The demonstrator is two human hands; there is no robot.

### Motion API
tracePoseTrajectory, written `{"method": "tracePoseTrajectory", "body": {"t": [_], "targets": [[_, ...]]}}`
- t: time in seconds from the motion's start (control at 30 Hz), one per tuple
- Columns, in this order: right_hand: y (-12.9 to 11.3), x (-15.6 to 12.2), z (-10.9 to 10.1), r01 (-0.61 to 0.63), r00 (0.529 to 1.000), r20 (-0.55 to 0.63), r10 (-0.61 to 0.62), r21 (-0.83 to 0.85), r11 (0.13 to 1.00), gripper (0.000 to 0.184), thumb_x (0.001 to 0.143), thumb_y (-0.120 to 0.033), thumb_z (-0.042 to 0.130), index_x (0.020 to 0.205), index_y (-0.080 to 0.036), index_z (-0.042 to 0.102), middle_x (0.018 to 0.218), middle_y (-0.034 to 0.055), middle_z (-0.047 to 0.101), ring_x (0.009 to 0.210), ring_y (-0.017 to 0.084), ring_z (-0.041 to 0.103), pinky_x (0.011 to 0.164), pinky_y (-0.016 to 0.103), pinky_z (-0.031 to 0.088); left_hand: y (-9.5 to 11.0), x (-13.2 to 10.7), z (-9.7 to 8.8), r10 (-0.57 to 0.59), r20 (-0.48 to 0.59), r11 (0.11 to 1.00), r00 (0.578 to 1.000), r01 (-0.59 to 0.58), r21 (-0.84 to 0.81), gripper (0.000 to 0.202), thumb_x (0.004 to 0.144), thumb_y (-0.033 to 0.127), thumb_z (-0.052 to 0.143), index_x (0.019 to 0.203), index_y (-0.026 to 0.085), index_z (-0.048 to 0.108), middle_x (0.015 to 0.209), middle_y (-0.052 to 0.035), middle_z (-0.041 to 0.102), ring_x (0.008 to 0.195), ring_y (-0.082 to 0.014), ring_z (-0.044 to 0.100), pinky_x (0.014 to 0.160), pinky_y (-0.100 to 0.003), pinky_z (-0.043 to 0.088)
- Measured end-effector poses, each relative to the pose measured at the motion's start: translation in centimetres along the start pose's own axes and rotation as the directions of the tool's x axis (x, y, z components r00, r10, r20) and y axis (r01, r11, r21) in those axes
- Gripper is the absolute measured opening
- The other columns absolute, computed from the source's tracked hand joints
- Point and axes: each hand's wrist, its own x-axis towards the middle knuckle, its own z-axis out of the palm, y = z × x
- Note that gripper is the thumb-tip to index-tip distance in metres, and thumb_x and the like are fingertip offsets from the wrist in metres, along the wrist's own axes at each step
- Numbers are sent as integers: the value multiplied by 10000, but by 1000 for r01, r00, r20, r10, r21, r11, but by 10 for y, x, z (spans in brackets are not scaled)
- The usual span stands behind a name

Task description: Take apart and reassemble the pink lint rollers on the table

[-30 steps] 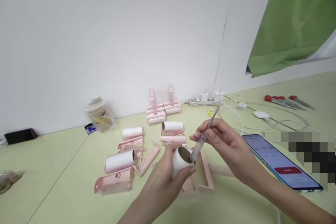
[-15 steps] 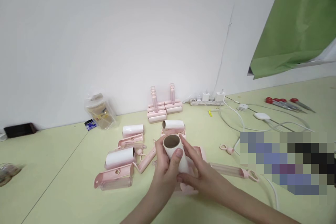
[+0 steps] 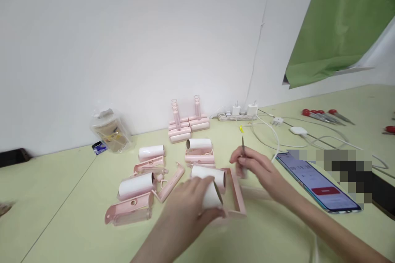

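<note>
My left hand (image 3: 191,197) is wrapped round a white paper roll (image 3: 212,195) with a cardboard core, held low over a pink plastic frame (image 3: 236,197) on the pale green table (image 3: 77,230). My right hand (image 3: 256,168) pinches a slim clear-handled screwdriver (image 3: 242,148), tip pointing up, just right of the frame. Another white roll (image 3: 208,174) lies at the frame's far side.
Pink roller housings and white rolls (image 3: 135,185) lie left of my hands. A stack of pink parts (image 3: 185,125) stands by the wall. A phone (image 3: 317,181) lies at right, with a power strip (image 3: 236,114), cables and red-handled screwdrivers (image 3: 322,116) behind it. A plastic bag (image 3: 109,131) is at back left.
My left hand has lowered the roll from upright in front of me down onto the pink frame. My right hand left the roll and now holds the screwdriver off to the right.
</note>
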Motion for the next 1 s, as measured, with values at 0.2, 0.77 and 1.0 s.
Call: {"method": "tracePoseTrajectory", "body": {"t": [0.2,0.77,1.0], "targets": [[38,-23,-41,102,949,288,128,-665,740,292,706,-452,626,874,-214,602,812,45,590,765,242,544,659,360,403,-12,-8,55,186,142,911,972,-224,347,774,666,514,642,1274,104,396,1239,-144,527,1078,-321,491,895,-446,395],[37,-33,-41,49,995,97,1,-513,857,144,847,-353,447,856,-210,463,807,42,583,665,160,537,536,252,431,-39,-15,23,304,-129,953,944,-301,38,403,839,255,418,1238,239,363,1151,-99,576,1002,-226,556,885,-378,412],[-5,-47,10,551,788,561,-256,-454,700,130,739,-257,586,863,-230,556,721,2,644,618,161,586,539,235,411,5,-43,18,-97,188,751,977,196,-631,350,864,343,482,1169,175,452,1016,-73,590,813,-179,602,679,-352,512]]}}
